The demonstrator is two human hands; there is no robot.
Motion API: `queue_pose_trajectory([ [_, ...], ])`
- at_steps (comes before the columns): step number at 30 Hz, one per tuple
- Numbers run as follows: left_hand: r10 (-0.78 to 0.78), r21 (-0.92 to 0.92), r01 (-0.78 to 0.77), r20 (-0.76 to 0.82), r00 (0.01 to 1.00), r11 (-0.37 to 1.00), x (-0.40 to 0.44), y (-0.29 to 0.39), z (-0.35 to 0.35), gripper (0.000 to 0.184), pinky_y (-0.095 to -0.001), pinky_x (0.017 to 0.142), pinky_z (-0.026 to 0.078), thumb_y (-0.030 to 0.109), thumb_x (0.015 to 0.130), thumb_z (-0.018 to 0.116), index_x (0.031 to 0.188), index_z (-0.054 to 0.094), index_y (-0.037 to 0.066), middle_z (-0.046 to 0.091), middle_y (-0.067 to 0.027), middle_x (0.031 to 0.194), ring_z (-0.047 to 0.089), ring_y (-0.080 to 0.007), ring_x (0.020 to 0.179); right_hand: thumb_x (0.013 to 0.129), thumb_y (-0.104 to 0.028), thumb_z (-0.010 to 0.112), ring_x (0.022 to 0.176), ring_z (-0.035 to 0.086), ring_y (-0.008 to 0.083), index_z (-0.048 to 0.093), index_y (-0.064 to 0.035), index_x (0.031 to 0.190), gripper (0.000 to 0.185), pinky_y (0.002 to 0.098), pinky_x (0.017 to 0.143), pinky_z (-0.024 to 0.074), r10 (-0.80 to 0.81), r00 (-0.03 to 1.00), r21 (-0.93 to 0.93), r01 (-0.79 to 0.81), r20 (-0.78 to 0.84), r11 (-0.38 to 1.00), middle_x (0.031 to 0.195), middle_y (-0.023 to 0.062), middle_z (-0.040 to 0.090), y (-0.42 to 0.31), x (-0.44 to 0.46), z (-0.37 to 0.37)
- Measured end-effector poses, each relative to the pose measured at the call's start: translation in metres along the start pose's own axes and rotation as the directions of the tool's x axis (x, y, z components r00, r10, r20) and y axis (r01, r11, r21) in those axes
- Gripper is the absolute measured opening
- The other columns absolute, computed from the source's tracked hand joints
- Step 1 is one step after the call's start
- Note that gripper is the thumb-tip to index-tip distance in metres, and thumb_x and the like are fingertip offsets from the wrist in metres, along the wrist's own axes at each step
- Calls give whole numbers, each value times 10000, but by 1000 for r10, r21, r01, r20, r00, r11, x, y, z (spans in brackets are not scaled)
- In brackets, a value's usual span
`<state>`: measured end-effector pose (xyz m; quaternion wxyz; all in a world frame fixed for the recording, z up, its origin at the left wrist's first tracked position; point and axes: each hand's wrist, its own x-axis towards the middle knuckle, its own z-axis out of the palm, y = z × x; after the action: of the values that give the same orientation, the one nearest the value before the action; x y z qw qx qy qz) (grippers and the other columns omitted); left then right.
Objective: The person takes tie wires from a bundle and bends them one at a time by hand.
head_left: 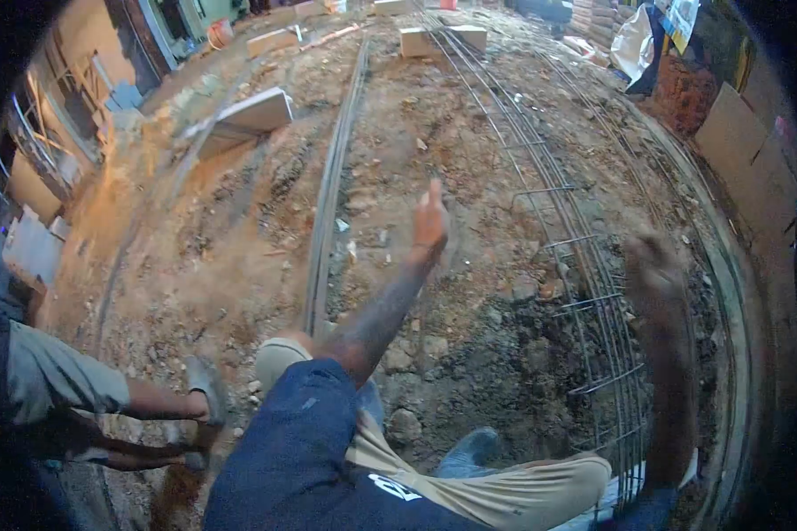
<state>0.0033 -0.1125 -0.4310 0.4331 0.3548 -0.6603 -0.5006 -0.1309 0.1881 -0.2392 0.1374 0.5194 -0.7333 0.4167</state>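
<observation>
Head view: Left hand point(431, 221) is hovering open, empty, above rubble-strewn ground point(239, 221). Right hand point(657, 264) is blurring beside the rebar cage point(576, 241); cannot tell whether it is gripping. Cage is lying lengthwise, right of centre. Judgement: it is probably weighing heavy, flexing lengthwise, feeling rough; long bars between stirrups point(591, 305) are offering best hold. Near end is vanishing around the right knee point(584, 482).

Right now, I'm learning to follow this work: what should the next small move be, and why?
Probably bring the bare right hand to the long grey steel rebar cage and close its grip there: that hand, though blurred, appears beside the cage, while the open left hand reaches over brown stony soil.
</observation>
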Motion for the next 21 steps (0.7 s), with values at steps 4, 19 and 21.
queue_pose_trajectory([
  [4, -137, -398, 298, 385, 913, 868, -34, 115, -20, 334, -355, 790, 464, 246, 935, 384, 1078, 516, -25, 620, -114, 948, 596, -209, 878, 887, -272, 525, 619, 483, 59, 570, -47, 851, 233, 223, 544, 388, 396, 780, 656, -623, 484, 426, 716, 2, 553, -30, -6, 189],
  [19, -642, -16, 684, 329, 693, 729, -128, -171, -50, 309, -429, 572, 523, 211, 895, 372, 1084, 450, -20, 603, -203, 912, 620, -308, 701, 856, -161, 515, 619, 517, 140, 583, 14, 926, 201, 310, 523, 397, 735, 453, 367, -883, 505, 293, 721, 66, 556, 52, -182, 323],
  [21, -655, -95, 807, 533, 536, 583, -132, -182, -46, 489, -524, 727, 477, 347, 843, 487, 1171, 405, -6, 561, -261, 972, 593, -385, 778, 880, -120, 466, 486, 420, 69, 556, -15, 1044, 214, 228, 380, 298, 637, 405, 480, -875, 656, 61, 744, 7, 516, 47, -167, 305],
])
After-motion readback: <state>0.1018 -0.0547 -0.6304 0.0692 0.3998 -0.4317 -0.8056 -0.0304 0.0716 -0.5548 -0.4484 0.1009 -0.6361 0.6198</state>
